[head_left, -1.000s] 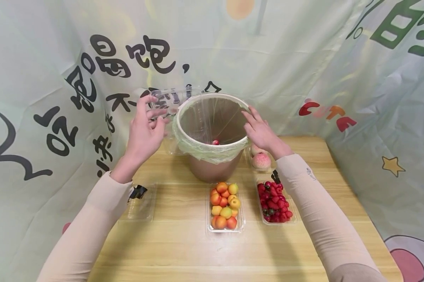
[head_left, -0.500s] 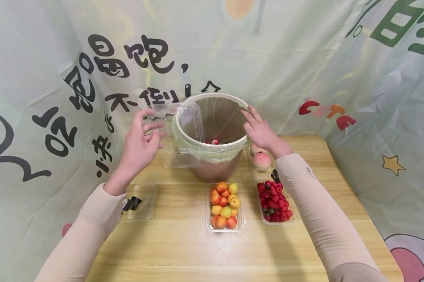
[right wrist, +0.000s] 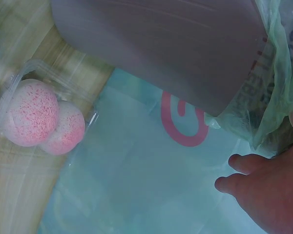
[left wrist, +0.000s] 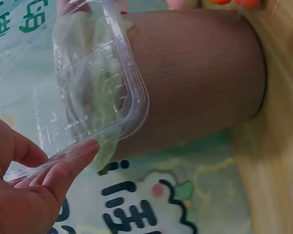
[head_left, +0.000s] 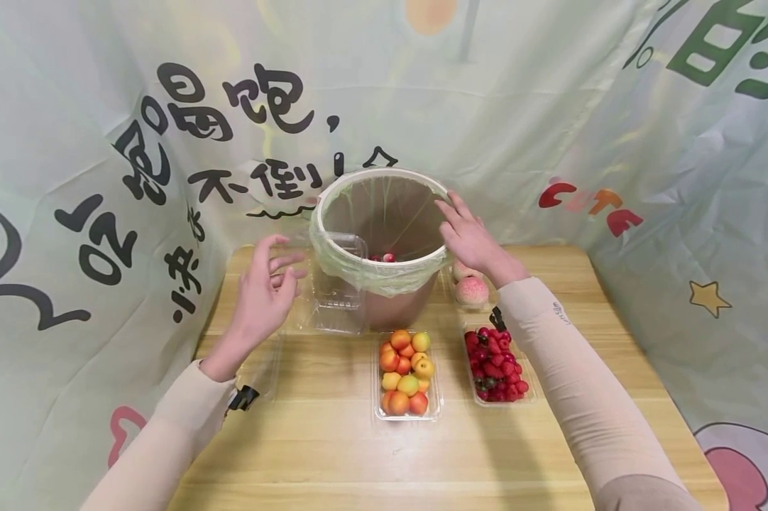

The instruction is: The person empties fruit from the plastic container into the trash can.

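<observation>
My left hand (head_left: 262,298) pinches the edge of a clear plastic container (head_left: 338,305), thumb on one side and fingers on the other in the left wrist view. The container hangs in front of the left side of a brown trash bin (head_left: 393,311). A pale green bag lines the bin and folds over its white rim. Inside, several small red fruits (head_left: 387,257) show low in the opening. My right hand (head_left: 470,241) holds the bin's right rim; its grip is partly hidden. In the right wrist view, two of its fingers (right wrist: 237,183) extend beside the bag.
Orange and yellow fruits (head_left: 406,376) fill a clear tray in front of the bin. Red berries (head_left: 495,365) fill another at the right. Two pink peaches (head_left: 472,291) sit behind them. Another clear tray (head_left: 269,369) lies left, partly behind my left arm. Printed cloth walls surround the table.
My left hand has come down with the clear container, from over the bin's left rim to in front of its side. More red fruit shows inside the bin. The right hand stays put.
</observation>
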### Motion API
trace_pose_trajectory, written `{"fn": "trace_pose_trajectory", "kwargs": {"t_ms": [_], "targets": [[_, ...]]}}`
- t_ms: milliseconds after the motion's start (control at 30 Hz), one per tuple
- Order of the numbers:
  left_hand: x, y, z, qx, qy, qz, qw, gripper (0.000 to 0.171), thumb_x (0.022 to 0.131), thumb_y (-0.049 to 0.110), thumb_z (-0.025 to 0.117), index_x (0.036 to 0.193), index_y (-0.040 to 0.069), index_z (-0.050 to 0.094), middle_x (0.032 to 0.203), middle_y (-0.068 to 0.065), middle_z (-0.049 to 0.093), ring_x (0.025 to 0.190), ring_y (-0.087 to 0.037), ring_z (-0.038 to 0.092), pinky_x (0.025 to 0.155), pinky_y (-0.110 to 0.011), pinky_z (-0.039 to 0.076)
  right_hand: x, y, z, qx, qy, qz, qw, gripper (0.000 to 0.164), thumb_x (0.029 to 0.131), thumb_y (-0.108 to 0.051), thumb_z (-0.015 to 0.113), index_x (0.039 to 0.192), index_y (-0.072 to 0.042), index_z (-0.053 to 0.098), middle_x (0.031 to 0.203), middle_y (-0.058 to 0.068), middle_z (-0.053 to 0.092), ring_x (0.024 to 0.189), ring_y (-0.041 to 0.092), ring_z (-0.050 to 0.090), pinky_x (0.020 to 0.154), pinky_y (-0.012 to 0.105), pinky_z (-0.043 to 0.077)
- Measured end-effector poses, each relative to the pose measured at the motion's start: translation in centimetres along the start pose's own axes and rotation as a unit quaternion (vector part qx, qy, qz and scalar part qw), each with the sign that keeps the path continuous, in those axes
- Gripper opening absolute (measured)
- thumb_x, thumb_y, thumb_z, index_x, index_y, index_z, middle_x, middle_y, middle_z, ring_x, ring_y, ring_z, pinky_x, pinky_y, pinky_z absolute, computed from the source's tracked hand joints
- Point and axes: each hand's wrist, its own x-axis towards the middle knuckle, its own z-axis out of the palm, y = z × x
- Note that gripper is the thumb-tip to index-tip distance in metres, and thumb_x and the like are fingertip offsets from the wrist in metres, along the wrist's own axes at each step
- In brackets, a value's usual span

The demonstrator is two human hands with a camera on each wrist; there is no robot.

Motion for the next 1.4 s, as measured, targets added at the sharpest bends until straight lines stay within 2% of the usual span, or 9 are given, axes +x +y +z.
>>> {"fn": "trace_pose_trajectory", "kwargs": {"t_ms": [300,500,733,867,1000,1100,1200,1300,1400], "targets": [[-2.0,-2.2,0.6,0.01,-0.011,-0.038,0.9992,0.045,0.099,-0.007,0.049,0.143,0.003,0.042,0.127,-0.03,0.071,0.099,-0.046,0.077,0.071,-0.046,0.066,0.0,-0.1,0.0,0.001,0.001,-0.002,1.0,0.067,0.106,-0.038,0.02,0.169,-0.014,0.024,0.18,0.006,0.0,0.163,0.04,0.017,0.127,0.072,0.009],[-2.4,-3.3,0.8,0.019,-0.017,-0.041,0.9989,0.047,0.099,-0.009,0.048,0.144,0.003,0.043,0.128,-0.033,0.069,0.1,-0.046,0.077,0.069,-0.04,0.066,0.1,-0.1,0.1,0.0,0.001,-0.002,1.0,0.067,0.106,-0.038,0.019,0.169,-0.014,0.023,0.18,0.008,0.0,0.163,0.041,0.017,0.127,0.073,0.008],[-2.8,-4.3,1.2,0.01,-0.032,-0.066,0.9972,0.05,0.097,-0.011,0.048,0.145,0.002,0.043,0.129,-0.034,0.068,0.099,-0.05,0.074,0.068,-0.046,0.066,-0.1,-0.3,-0.1,0.002,0.002,-0.004,1.0,0.067,0.106,-0.038,0.02,0.169,-0.014,0.023,0.18,0.006,-0.001,0.163,0.041,0.016,0.128,0.072,0.008],[-3.6,-4.9,1.4,0.01,-0.038,-0.079,0.9961,0.052,0.097,-0.012,0.049,0.147,0.002,0.042,0.13,-0.034,0.068,0.099,-0.048,0.075,0.068,-0.043,0.066,-0.1,-0.3,-0.1,0.004,0.002,-0.004,1.0,0.067,0.106,-0.038,0.02,0.169,-0.014,0.023,0.18,0.007,-0.001,0.163,0.041,0.016,0.128,0.072,0.008],[-4.6,-5.7,1.7,0.016,-0.054,-0.1,0.9934,0.056,0.096,-0.014,0.049,0.15,0.001,0.041,0.129,-0.037,0.066,0.099,-0.05,0.074,0.063,-0.032,0.065,-0.1,-0.2,-0.2,0.004,0.002,-0.005,1.0,0.067,0.106,-0.038,0.019,0.169,-0.014,0.023,0.18,0.007,-0.001,0.162,0.042,0.018,0.128,0.072,0.008],[-5.5,-6.5,1.9,0.027,-0.071,-0.124,0.9894,0.06,0.095,-0.014,0.05,0.152,0.001,0.039,0.127,-0.038,0.066,0.092,-0.044,0.077,0.056,-0.025,0.06,0.0,-0.1,-0.2,0.002,0.001,-0.005,1.0,0.067,0.106,-0.038,0.018,0.169,-0.014,0.023,0.18,0.008,0.0,0.162,0.042,0.019,0.127,0.072,0.009],[-6.4,-7.6,2.1,0.049,-0.087,-0.14,0.9851,0.066,0.094,-0.013,0.052,0.157,-0.002,0.036,0.124,-0.038,0.067,0.077,-0.026,0.077,0.05,-0.024,0.057,0.0,0.0,-0.2,0.001,0.002,-0.006,1.0,0.067,0.106,-0.038,0.018,0.169,-0.014,0.024,0.18,0.009,0.001,0.162,0.042,0.02,0.127,0.073,0.01],[-7.3,-8.8,2.3,0.076,-0.11,-0.158,0.9784,0.072,0.095,-0.01,0.053,0.162,-0.003,0.029,0.124,-0.037,0.068,0.056,-0.009,0.063,0.045,-0.023,0.052,-0.1,0.0,-0.1,0.002,0.003,-0.006,1.0,0.067,0.106,-0.038,0.019,0.169,-0.015,0.024,0.18,0.009,0.001,0.162,0.041,0.019,0.127,0.072,0.01],[-8.0,-9.7,2.4,0.1,-0.134,-0.174,0.9704,0.075,0.096,-0.007,0.054,0.164,-0.006,0.023,0.121,-0.035,0.07,0.046,-0.004,0.048,0.044,-0.02,0.047,-0.1,0.1,-0.1,0.004,0.003,-0.005,1.0,0.067,0.106,-0.037,0.02,0.169,-0.015,0.024,0.18,0.009,0.001,0.162,0.041,0.018,0.128,0.072,0.009]]}}
